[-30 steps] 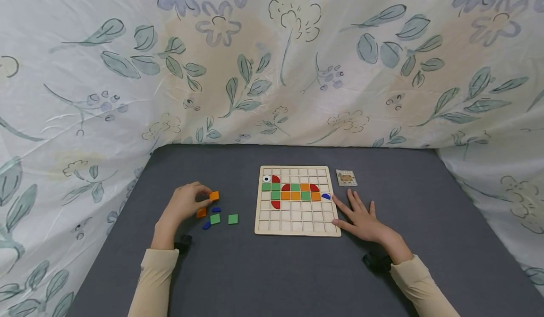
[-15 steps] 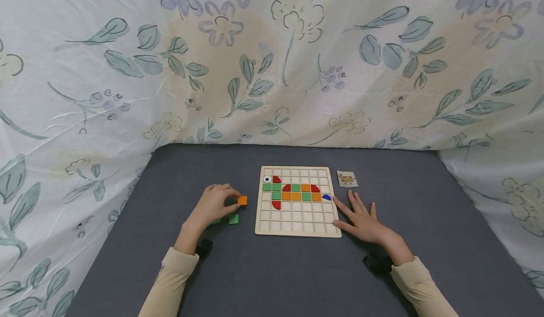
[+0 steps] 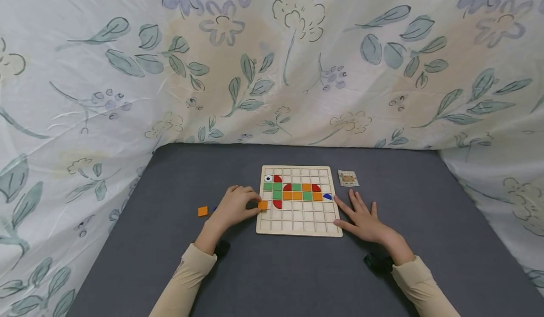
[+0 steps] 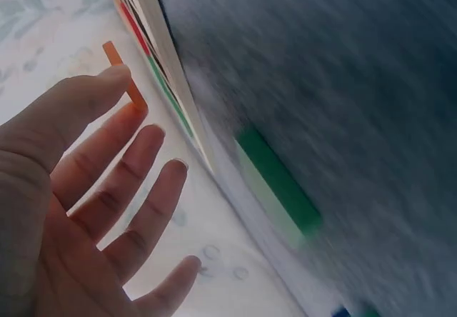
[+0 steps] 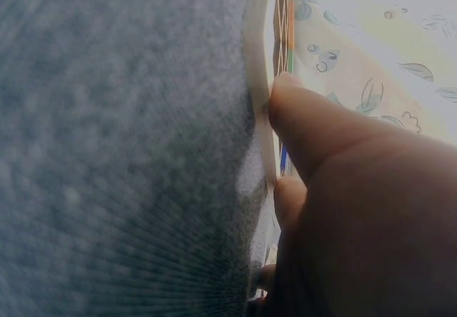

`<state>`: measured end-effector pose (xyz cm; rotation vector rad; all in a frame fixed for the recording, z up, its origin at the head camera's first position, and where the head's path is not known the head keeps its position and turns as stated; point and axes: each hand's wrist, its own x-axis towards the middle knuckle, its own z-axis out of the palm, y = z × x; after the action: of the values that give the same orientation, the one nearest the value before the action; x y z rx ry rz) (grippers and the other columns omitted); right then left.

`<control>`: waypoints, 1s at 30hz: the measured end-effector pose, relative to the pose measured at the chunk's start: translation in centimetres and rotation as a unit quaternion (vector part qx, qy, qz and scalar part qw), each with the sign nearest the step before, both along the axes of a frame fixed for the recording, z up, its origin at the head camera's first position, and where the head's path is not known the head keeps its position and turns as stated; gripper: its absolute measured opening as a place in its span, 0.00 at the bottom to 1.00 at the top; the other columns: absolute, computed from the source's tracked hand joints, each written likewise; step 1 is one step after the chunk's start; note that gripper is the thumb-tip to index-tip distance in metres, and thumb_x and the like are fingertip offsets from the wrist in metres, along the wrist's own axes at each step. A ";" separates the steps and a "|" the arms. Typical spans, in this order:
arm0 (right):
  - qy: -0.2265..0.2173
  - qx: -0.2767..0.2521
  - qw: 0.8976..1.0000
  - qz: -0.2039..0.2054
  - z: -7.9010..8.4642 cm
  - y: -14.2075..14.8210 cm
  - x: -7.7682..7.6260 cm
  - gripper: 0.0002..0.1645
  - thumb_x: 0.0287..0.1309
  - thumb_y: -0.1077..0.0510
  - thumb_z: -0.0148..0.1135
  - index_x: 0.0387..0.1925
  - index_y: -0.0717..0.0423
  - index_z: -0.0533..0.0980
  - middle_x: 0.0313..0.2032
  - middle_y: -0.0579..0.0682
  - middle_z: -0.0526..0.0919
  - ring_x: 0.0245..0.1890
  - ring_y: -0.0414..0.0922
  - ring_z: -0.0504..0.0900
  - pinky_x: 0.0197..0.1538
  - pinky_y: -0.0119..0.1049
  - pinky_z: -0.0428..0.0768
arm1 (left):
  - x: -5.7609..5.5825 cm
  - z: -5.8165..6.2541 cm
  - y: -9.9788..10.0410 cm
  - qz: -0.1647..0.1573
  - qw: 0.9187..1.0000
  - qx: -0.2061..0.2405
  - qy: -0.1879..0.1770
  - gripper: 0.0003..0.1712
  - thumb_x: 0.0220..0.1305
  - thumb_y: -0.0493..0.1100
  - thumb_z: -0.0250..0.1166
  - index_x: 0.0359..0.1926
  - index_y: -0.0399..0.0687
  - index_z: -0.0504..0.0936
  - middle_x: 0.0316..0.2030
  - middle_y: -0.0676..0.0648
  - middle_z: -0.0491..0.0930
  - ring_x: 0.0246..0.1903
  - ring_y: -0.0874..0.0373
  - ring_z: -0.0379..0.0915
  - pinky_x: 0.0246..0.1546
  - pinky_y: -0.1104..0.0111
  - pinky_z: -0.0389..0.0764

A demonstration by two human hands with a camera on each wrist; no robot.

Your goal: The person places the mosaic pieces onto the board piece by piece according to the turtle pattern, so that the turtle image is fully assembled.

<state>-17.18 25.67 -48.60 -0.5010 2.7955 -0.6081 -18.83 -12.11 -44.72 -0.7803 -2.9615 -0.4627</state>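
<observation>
An orange square tile (image 3: 263,205) is pinched between thumb and index finger of my left hand (image 3: 234,207), over the left edge of a wooden grid board (image 3: 301,229). In the left wrist view the orange tile (image 4: 118,63) stands edge-on, and the other fingers are spread. Red, green and orange pieces fill several cells of the board, along with an eye piece (image 3: 268,178) at upper left and a blue half-round piece (image 3: 327,197) at right. My right hand (image 3: 361,220) lies with fingers spread, its thumb and index fingertip touching the board's right edge.
Left of the board another orange tile (image 3: 202,211) lies on the grey table (image 3: 297,274). A green tile (image 4: 278,185) shows in the left wrist view; the left hand hides it in the head view. A small picture card (image 3: 348,178) lies beyond the right hand.
My left hand has carried the orange tile rightward from the loose pieces to the board's left edge. The right hand has stayed in place.
</observation>
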 end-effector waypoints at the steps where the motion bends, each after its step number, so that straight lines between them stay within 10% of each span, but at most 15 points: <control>1: 0.001 0.000 1.000 0.000 0.0 0.0 0.0 0.45 0.59 0.33 0.48 0.72 0.43 0.48 0.71 0.65 0.34 0.70 0.64 0.32 0.57 0.73 0.26 | 0.0 0.0 0.3 -0.003 1.000 0.002 0.001 0.14 0.52 0.49 0.70 0.40 0.52 0.85 0.37 0.53 0.79 0.42 0.53 0.74 0.60 0.47 0.60; 30: 0.000 -0.001 1.000 -0.004 0.0 0.1 0.0 0.45 0.59 0.32 0.48 0.72 0.44 0.49 0.71 0.65 0.34 0.69 0.65 0.32 0.57 0.73 0.26 | -1.5 -0.5 6.5 -0.029 0.999 -0.034 0.005 0.12 0.53 0.49 0.68 0.40 0.57 0.86 0.38 0.54 0.81 0.44 0.55 0.74 0.58 0.46 0.62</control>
<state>-17.14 25.72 -48.57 -0.4914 2.7983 -0.6121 -20.29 -5.60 -45.22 -0.8733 -2.9659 -0.3610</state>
